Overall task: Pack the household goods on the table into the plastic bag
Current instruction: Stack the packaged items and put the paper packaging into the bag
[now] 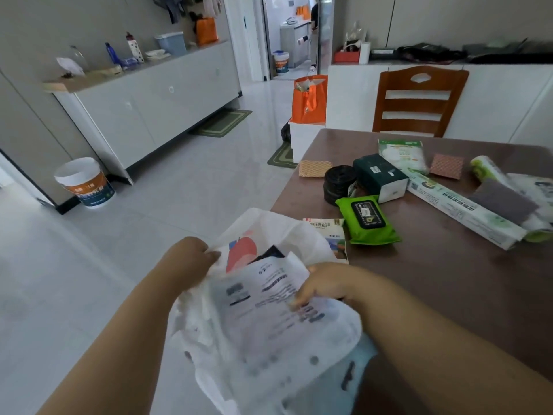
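At the near left corner of the brown table (pixel 434 280), the left hand (pixel 194 260) pinches the rim of the white printed plastic bag (pixel 263 319), while the right hand (pixel 324 284) grips its opposite edge. A green flat wet-wipes pack (pixel 369 220) and a black roll (pixel 339 184) lie on the tabletop beyond the bag.

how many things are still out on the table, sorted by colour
Green or green-printed packs: 5 (wipes pack, dark tissue pack, white-green pouch, long box, roll)
Orange or pink patterned cloths: 2 ()
Black bag roll: 1
Grey pad: 1
Salt packet: 1
Total: 10
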`<state>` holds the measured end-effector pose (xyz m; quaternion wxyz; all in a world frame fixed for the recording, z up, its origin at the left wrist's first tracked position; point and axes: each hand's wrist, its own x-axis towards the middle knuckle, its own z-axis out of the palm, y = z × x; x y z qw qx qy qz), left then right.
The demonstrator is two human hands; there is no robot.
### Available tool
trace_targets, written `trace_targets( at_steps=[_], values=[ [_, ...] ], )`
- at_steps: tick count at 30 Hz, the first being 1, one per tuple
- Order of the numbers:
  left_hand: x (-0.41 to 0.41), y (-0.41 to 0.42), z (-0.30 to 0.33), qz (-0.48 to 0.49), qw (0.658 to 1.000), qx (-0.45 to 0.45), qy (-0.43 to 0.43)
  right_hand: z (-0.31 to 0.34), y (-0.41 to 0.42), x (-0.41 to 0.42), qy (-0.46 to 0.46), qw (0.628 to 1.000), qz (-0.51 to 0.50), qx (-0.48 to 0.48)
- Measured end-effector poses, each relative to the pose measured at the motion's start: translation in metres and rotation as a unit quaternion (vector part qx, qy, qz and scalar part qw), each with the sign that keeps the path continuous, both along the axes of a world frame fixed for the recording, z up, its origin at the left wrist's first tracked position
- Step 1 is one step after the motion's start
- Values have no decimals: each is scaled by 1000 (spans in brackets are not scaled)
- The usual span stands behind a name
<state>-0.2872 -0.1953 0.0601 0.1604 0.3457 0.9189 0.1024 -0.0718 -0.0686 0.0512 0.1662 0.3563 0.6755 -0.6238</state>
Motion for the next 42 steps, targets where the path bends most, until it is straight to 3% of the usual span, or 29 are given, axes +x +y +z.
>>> trace_targets(
  at_steps=[2, 4, 6, 9, 11, 13, 16, 18, 22, 24, 26, 27, 31, 35, 42],
  values=[
    [3, -1, 6, -17, 1000, 4, -11, -10, 2, -5, 10, 995, -89, 39],
    [7, -1, 10, -34, 999, 2, -32, -24, 4, -15, 67, 954, -293, -21],
    [10, 1, 12, -37, 998, 9, -55, -31, -3, -26, 88, 922, -374, -36],
    [14, 6, 12, -25, 997, 29, -74, -32, -31, -36, 55, 967, -241, -56],
    [14, 9, 11, -22, 997, 18, -68, -29, -34, -35, -32, 995, -78, 47],
    [13, 11, 10, -21, 998, 9, -58, -31, -24, -29, -72, 966, -26, 249],
    [10, 14, 9, -15, 999, 5, -48, -41, 3, -23, -52, 858, -51, 509],
    [7, 16, 9, -9, 999, 10, -48, -53, 21, -24, -55, 821, -27, 568],
    [0, 20, 11, -2, 998, 18, -60, -56, 56, -21, -1, 852, -56, 521],
    [-1, 22, 11, -6, 998, 15, -60, -46, 72, -7, 74, 895, -213, 385],
    [-2, 24, 12, -1, 998, 23, -59, -35, 84, 6, 158, 885, -363, 245],
    [-2, 25, 13, 4, 998, 23, -60, -32, 86, 10, 162, 883, -379, 224],
    [-1, 33, 19, -3, 997, -31, -72, -32, 81, 9, 126, 919, -294, 230],
    [-2, 43, 34, -53, 990, -123, -42, -28, 83, 10, 139, 927, -279, 211],
    [22, 80, 76, -114, 989, -97, -4, -35, 101, 22, 151, 913, -337, 171]
  ],
)
